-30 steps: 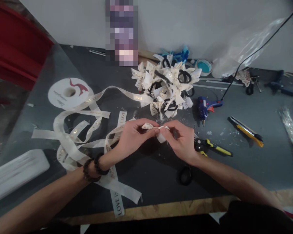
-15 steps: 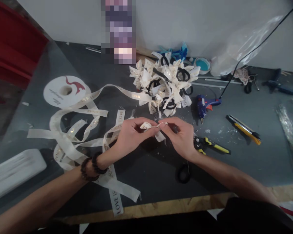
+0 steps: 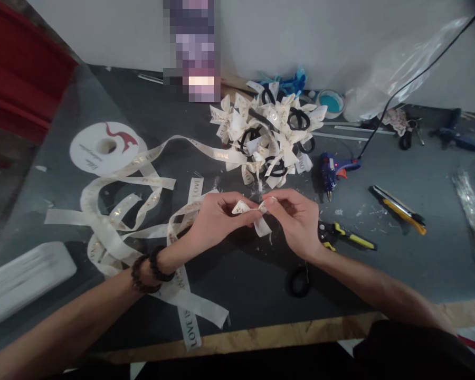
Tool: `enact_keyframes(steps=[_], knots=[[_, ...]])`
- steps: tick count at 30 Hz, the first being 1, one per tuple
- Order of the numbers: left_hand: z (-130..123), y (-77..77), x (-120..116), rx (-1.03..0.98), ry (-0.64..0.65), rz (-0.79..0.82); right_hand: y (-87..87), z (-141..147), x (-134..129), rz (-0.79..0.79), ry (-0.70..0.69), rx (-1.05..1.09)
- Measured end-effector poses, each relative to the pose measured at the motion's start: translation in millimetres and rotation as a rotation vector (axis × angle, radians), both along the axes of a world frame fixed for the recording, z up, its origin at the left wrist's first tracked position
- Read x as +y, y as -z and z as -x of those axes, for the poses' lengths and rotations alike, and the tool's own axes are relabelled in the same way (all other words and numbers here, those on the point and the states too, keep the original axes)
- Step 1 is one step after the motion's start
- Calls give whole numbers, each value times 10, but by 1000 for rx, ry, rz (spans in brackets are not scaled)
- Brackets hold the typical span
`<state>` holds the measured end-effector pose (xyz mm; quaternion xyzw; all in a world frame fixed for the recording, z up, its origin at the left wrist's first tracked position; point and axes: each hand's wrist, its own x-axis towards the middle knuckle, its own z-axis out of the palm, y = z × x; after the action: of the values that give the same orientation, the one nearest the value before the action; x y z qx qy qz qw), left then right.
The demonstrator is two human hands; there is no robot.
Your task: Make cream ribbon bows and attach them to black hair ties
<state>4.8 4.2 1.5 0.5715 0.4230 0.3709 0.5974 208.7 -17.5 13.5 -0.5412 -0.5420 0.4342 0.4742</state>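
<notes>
A short piece of cream ribbon with gold print (image 3: pixel 263 227) is pinched and folded between my two hands at the centre. My left hand (image 3: pixel 217 217) grips its left side, a pointed loop sticking out above the thumb. Thumb and fingers of my right hand (image 3: pixel 296 219) press on its right side, close to the left fingertips. One ribbon end hangs below the fingers. Long printed ribbon (image 3: pixel 106 229) lies in loose curls on the left, by a white spool (image 3: pixel 103 149). Beyond my hands is a pile of ribbon bows with black bands (image 3: pixel 271 132).
A blue glue gun (image 3: pixel 332 171) with a black cable stands right of the pile. Nearer are yellow-black pliers (image 3: pixel 350 237), a yellow cutter (image 3: pixel 398 209) and a black band (image 3: pixel 300 281). A white case (image 3: pixel 27 279) lies at left, teal tape (image 3: pixel 331 103) at the back.
The fingers of both hands have shifted slightly on the ribbon piece, and its left loop and hanging end show more. My right hand has moved a little to the right.
</notes>
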Motion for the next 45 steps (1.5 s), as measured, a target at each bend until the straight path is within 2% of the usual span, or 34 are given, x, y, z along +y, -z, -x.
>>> enact_keyframes(steps=[5, 8, 16, 23, 27, 31, 35, 37, 40, 45], knots=[[-22, 44, -17, -327, 19, 208, 7, 7, 30, -16, 72, 31], [-42, 75, -19, -436, -10, 238, 27, 9, 56, -8, 104, 100], [-25, 111, 7, -299, -24, 199, 37, 9, 67, 38, 106, 129], [-65, 61, 17, -407, -88, 242, 7, 21, 42, 13, -13, 181], [-100, 6, 25, -482, -170, 263, 20, 29, 48, 21, 8, 144], [-107, -13, 32, -504, -199, 282, 39, 20, 52, 41, -36, 99], [-72, 32, 22, -419, -126, 198, 35, 30, 13, 35, -53, 63], [-59, 60, 23, -388, -74, 186, 5, 42, -4, 29, -70, 55], [-60, 84, 38, -417, -72, 226, -99, 28, 20, -1, -87, 53], [-68, 88, 56, -472, -103, 233, -400, -224, 268, -109, -12, -75]])
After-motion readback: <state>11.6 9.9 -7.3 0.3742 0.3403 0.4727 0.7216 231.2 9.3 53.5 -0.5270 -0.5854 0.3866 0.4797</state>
